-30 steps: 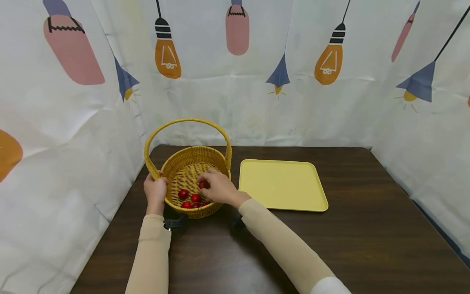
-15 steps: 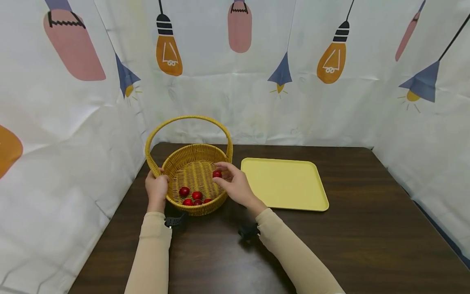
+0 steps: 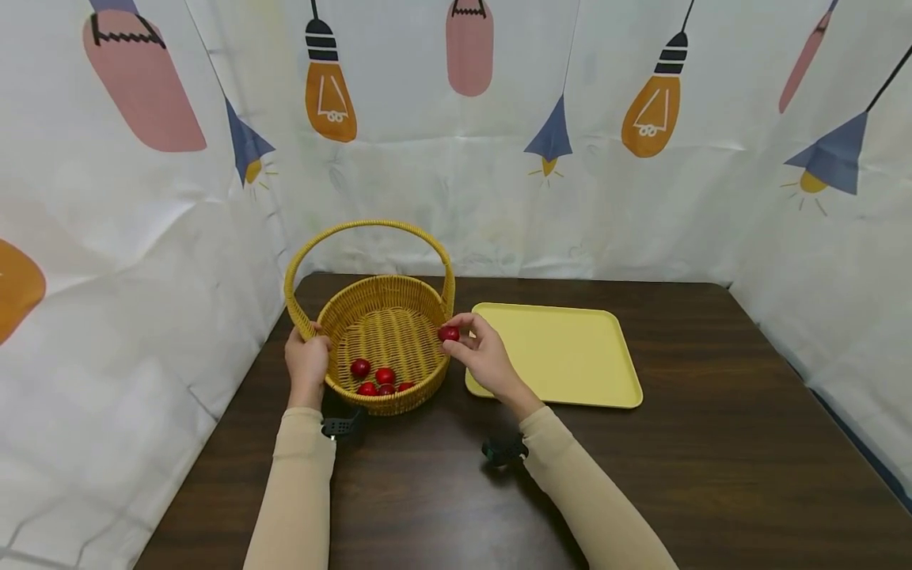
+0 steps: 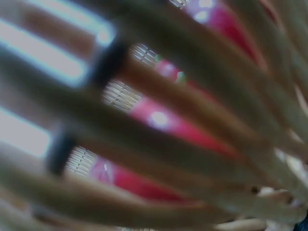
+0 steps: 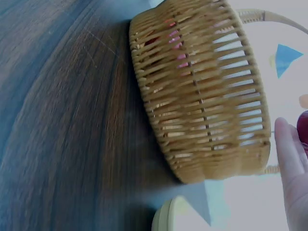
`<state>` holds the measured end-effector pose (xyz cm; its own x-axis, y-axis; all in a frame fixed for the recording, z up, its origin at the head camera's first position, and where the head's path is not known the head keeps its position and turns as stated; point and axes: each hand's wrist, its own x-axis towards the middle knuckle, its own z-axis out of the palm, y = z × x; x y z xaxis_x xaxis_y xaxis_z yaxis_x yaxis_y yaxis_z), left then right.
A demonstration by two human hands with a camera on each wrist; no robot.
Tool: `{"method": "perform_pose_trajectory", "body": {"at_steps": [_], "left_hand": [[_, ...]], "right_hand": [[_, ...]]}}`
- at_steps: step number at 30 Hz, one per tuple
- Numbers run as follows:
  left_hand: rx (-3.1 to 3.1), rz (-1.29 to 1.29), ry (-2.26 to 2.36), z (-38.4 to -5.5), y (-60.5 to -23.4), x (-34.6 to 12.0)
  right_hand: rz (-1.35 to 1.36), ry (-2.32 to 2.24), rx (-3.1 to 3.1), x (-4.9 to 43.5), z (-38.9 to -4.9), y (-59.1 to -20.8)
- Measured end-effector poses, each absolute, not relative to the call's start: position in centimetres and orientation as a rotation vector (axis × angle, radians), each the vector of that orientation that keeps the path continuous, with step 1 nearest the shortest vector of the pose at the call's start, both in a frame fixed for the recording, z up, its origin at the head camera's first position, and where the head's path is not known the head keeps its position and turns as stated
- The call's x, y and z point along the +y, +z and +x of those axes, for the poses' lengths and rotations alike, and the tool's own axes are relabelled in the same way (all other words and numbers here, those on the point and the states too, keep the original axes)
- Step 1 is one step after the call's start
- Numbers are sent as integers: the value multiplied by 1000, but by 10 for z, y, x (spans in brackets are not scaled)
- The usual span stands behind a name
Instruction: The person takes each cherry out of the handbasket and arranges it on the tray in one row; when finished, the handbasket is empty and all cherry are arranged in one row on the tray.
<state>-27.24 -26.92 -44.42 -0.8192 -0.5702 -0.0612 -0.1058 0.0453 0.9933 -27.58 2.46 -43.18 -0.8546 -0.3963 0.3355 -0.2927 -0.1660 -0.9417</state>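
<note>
A yellow wicker basket (image 3: 378,293) with a tall arched handle stands at the left of the table. My left hand (image 3: 308,366) grips it where the handle meets the left rim. Several small, shiny red round fruits (image 3: 385,375) lie in its near part; through the weave in the left wrist view, red fruit (image 4: 178,127) shows too. My right hand (image 3: 492,362) pinches one red fruit (image 3: 449,333) between thumb and fingers, by the basket's right rim and the tray's left edge. In the right wrist view that fruit (image 5: 303,127) is cut off by the frame.
A flat yellow tray (image 3: 556,348) lies right of the basket on the dark wooden table (image 3: 677,467). White cloth (image 3: 492,210) printed with lamps and bulbs hangs behind and along both sides. A black device (image 3: 504,450) is strapped at the right wrist.
My right hand has lifted a red fruit out of the basket and moved right, over the rim to the tray's left edge. The left hand keeps its grip on the basket.
</note>
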Motion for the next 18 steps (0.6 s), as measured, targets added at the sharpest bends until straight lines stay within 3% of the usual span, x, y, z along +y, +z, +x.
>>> {"method": "perform_pose_trajectory", "body": {"at_steps": [9, 18], "left_hand": [[-1972, 678, -1838, -273, -443, -269], [-1967, 687, -1846, -272, -444, -270]], "right_hand": [[-746, -2229, 2017, 48, -284, -437], [-449, -2277, 2094, 72, -297, -450]]}}
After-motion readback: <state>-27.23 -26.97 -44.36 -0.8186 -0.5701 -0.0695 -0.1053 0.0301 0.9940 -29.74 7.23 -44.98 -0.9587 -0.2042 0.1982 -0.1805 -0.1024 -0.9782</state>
